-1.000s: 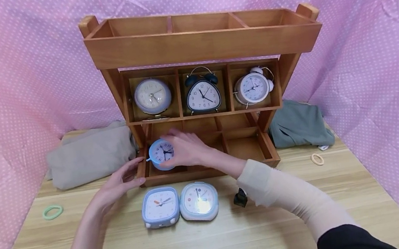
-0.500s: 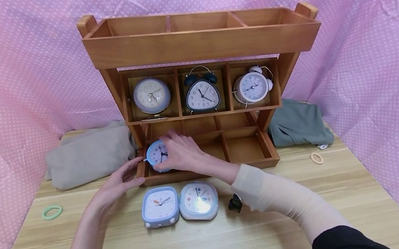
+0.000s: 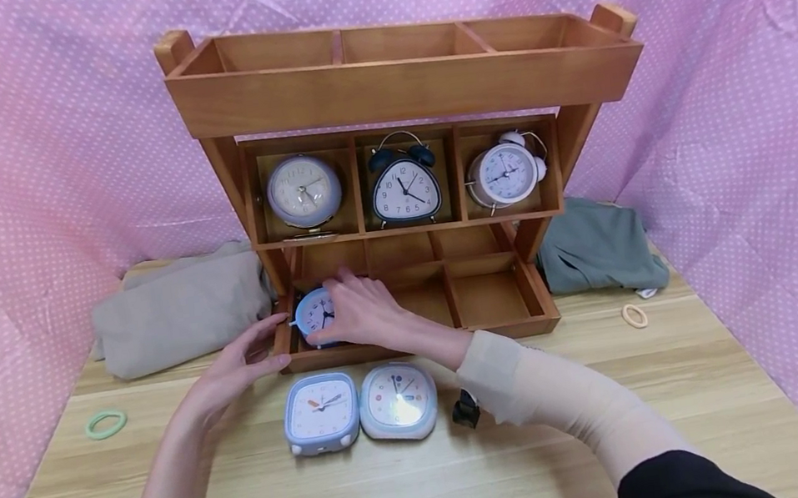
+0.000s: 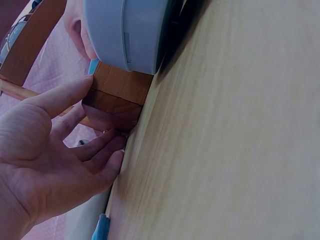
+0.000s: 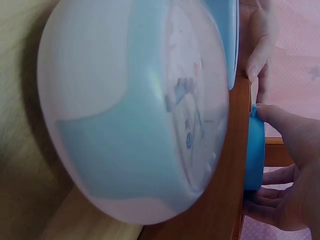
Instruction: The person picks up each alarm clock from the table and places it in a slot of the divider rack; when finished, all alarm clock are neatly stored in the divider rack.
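- Right hand: fingers curled round the small blue clock, which sat in the left bottom compartment of the wooden shelf.
- Left hand: fingers relaxed and straight, fingertips touching the shelf's lower left corner, just beside the clock.

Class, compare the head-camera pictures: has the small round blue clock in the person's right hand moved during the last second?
Yes. The round blue clock, gripped by the right hand, has sunk slightly lower into the wooden shelf's bottom-left compartment.

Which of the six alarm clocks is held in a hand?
The small round light-blue clock, gripped by the right hand in the shelf's bottom-left compartment; the others stand untouched.
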The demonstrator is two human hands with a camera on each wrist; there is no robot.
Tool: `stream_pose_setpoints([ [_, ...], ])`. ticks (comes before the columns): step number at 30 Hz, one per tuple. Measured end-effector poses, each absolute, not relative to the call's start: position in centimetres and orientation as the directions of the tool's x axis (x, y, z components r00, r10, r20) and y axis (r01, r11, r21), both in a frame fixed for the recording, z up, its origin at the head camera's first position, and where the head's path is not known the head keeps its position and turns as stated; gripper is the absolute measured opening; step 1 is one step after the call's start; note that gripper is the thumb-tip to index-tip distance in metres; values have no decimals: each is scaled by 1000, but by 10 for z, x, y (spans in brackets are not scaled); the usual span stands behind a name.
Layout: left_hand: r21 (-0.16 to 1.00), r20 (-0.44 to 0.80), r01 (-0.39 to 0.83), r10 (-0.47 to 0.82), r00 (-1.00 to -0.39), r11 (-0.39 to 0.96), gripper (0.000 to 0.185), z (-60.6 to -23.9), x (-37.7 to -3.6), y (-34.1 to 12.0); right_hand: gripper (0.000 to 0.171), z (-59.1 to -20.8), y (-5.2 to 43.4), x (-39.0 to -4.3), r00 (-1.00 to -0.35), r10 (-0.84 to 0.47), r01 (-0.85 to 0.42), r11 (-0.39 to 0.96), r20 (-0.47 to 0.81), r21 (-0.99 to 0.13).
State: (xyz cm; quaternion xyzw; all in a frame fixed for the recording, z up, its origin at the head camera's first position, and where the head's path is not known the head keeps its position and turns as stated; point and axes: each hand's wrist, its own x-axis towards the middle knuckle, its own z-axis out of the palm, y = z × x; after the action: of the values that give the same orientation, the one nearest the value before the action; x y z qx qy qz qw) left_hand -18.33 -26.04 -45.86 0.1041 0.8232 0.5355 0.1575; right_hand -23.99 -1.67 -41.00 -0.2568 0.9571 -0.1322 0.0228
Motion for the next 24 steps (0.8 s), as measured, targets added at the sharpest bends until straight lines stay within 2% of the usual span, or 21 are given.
stream_pose_setpoints([
  [13, 907, -168, -17, 326, -930, 420, 75, -458, -183, -262, 72, -415, -21, -245, -869, -492, -475, 856, -42, -202],
  [18, 908, -168, -19, 323, -931, 418, 75, -459, -183, -262, 68, -414, -18, -245, -861, -505, -482, 845, -51, -233],
  [24, 907, -170, -21, 320, -932, 420, 76, -460, -183, -261, 75, -408, -4, -245, -845, -532, -496, 812, -42, -306],
])
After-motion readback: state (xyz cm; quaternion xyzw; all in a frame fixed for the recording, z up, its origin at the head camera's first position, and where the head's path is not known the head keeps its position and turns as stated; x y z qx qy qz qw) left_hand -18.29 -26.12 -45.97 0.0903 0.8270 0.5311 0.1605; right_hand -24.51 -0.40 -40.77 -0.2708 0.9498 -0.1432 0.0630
